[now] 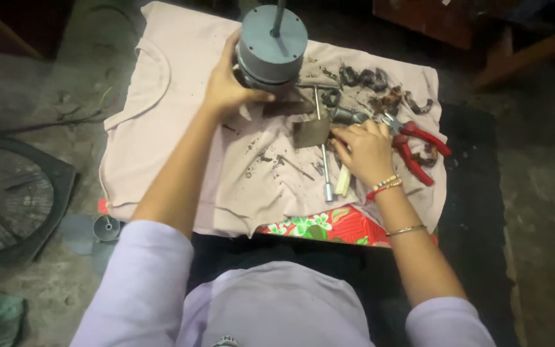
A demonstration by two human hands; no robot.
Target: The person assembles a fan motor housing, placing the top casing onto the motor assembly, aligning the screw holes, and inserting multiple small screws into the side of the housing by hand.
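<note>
Floor: bare grey concrete is seen all round, with a pale pink cloth [162, 128] spread over a red flowered mat [329, 226] as the work surface.
Left hand: the left hand [229, 87] is wrapped round the side of a grey cylindrical motor housing [271, 48]; the fingers are curled against its wall, the thumb laid along its lower rim.
Housing: it stands upright at the cloth's far edge, its shaft [279, 16] pointing up.
Right hand: the right hand [362, 151] is laid knuckles-up among the small parts; the fingers are bent and drawn together, but whether anything is pinched cannot be told.
T-handled wrench: the wrench [321, 138] lies just left of the right hand, its long axis running from far to near, the socket end nearest the body.
Pliers: red-handled pliers [415, 144] lie just right of that hand, handles angled away to the right.
Nearer hand: the right hand is nearer both tools.
Room: dark scraps [380, 90] crowd the far right corner; open cloth is left toward the left edge.
</note>
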